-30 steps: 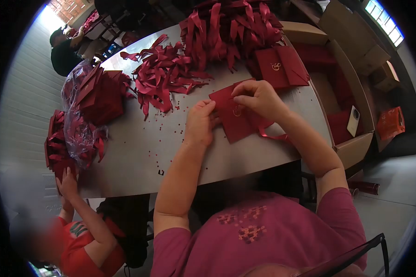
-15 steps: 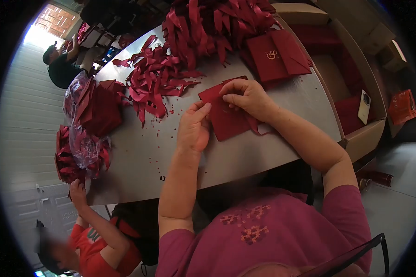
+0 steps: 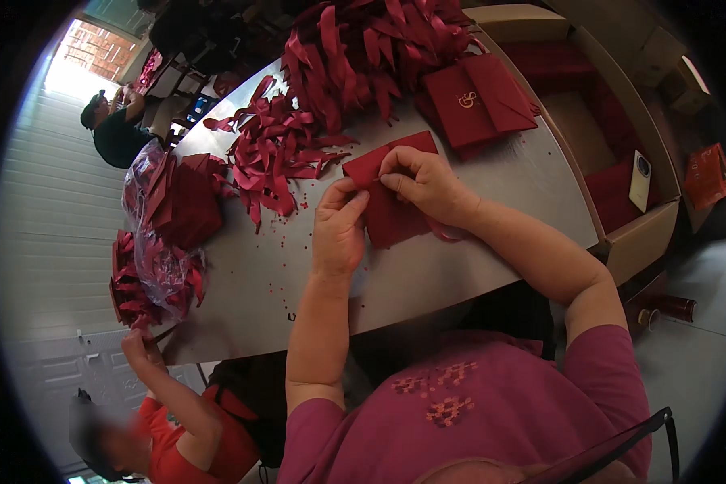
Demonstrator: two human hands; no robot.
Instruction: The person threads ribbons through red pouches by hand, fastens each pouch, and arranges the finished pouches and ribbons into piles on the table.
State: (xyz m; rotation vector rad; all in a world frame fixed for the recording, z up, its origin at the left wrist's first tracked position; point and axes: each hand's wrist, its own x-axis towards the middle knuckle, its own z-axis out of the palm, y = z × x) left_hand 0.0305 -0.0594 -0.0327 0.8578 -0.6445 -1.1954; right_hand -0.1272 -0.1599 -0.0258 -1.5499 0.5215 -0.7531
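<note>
A dark red paper gift bag [image 3: 395, 222] lies flat on the metal table in front of me, its top flap folded across. My left hand [image 3: 339, 230] pinches its left edge just under the flap, thumb against fingers. My right hand [image 3: 427, 187] is closed in a pinch at the flap's lower edge, close to the left fingertips; any small thing between those fingers is hidden. A red ribbon [image 3: 448, 232] shows from beneath my right wrist. Just beyond, a stack of red gift bags [image 3: 480, 101] has a gold logo on top.
Loose red ribbons [image 3: 274, 153] heap at the back. More red bags [image 3: 187, 202] and clear plastic [image 3: 157, 270] sit left, where a co-worker's hands [image 3: 139, 345] work. Red dots litter the table [image 3: 242, 323]. A cardboard box [image 3: 641, 242] at right holds red bags and a phone [image 3: 639, 181].
My right fingers have come down onto the flap's edge, nearer my left fingertips. The left hand keeps its pinch. The whole view has shifted slightly.
</note>
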